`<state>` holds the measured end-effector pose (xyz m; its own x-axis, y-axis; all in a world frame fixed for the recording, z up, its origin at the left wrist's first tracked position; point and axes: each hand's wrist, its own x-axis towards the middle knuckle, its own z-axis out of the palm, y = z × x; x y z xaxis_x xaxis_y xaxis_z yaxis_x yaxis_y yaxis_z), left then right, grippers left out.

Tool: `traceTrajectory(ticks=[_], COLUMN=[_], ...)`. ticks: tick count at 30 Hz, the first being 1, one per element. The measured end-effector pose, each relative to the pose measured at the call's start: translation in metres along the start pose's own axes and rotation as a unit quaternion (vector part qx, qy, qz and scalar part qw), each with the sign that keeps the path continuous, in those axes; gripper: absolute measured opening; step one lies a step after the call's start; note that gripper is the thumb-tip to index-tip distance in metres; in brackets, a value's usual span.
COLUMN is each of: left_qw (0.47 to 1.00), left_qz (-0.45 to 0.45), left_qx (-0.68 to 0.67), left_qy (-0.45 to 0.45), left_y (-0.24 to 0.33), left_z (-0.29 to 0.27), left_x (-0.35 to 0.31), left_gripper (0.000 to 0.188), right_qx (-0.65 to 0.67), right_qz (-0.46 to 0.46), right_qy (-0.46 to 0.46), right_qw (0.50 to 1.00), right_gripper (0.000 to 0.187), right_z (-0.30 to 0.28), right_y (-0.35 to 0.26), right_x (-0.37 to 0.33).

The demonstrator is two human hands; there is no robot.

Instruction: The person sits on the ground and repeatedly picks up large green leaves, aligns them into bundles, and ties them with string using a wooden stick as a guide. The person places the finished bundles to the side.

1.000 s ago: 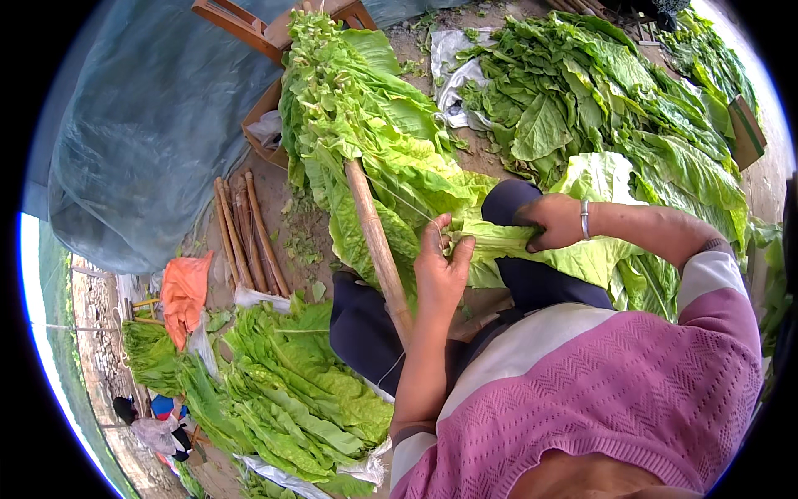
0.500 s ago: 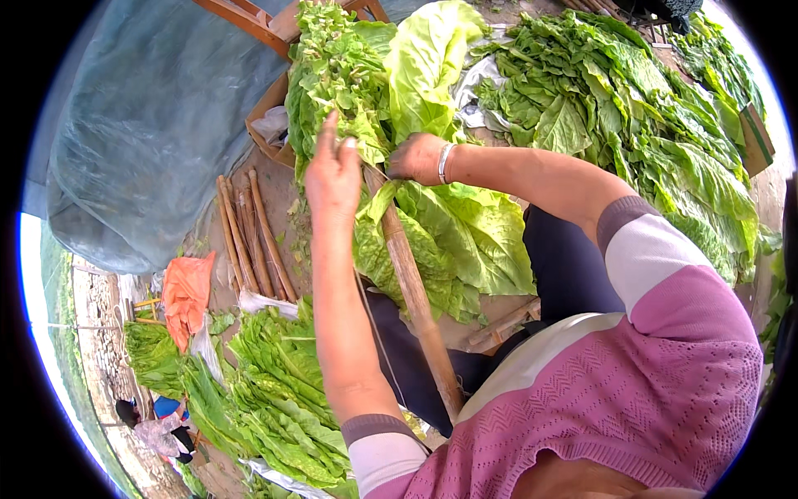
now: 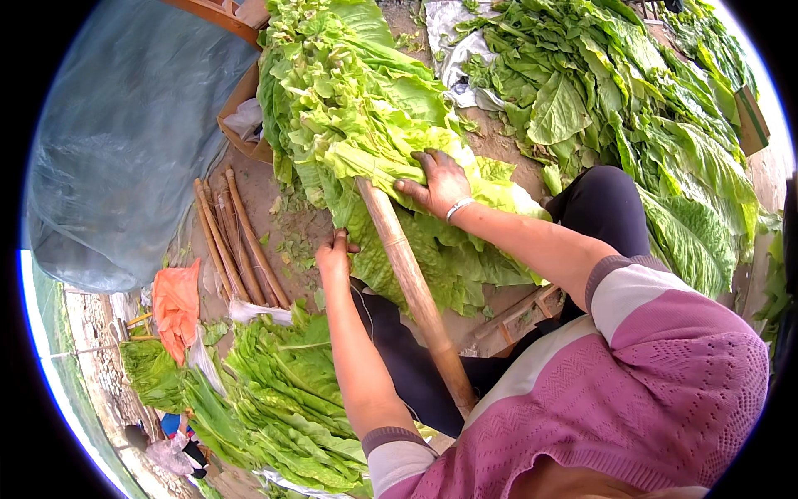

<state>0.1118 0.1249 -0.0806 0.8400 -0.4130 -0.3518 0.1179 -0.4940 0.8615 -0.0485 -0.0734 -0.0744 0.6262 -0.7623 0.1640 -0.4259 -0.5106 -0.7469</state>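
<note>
A long wooden pole (image 3: 407, 266) slants from my lap up to a thick bundle of large green leaves (image 3: 366, 108) strung along its far end. On the near end of this bundle lies my right hand (image 3: 440, 185), fingers apart and pressed onto the leaves just right of the pole. My left hand (image 3: 336, 254) is left of the pole, beside the hanging leaf edges, with its fingertips pinched together. A thin pale thread (image 3: 366, 312) runs up from my lap to this hand; its end is hidden at the fingers.
Leaf piles lie at the right (image 3: 598, 108) and lower left (image 3: 274, 399). Several wooden poles (image 3: 237, 237) rest on the ground by an orange bag (image 3: 176, 312). Plastic sheeting (image 3: 125, 150) and a cardboard box (image 3: 249, 108) are at the far left. Another person (image 3: 172, 453) is at the lower left.
My left hand has come down from the leaf bundle toward me, its fingers now pinched. My right hand has moved slightly right and nearer, spreading on the leaves. The bundle now reaches nearer along the pole.
</note>
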Motion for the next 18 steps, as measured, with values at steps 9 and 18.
traceTrajectory(ticks=[9,18], left_qw=[0.998,0.923], left_qz=[-0.019,-0.003], left_qx=[-0.041,-0.371], left_qy=[0.033,-0.099], left_y=[-0.007,0.000], left_z=[0.042,-0.022], left_x=[0.020,-0.082], left_gripper=[0.018,0.043], right_qx=[0.352,0.104], right_qz=[0.251,0.006], right_qy=[-0.203,-0.257], right_qw=[0.879,0.961], right_gripper=[0.085,0.030], right_z=[0.067,-0.192], right_y=[0.002,0.100], right_x=[0.004,0.077])
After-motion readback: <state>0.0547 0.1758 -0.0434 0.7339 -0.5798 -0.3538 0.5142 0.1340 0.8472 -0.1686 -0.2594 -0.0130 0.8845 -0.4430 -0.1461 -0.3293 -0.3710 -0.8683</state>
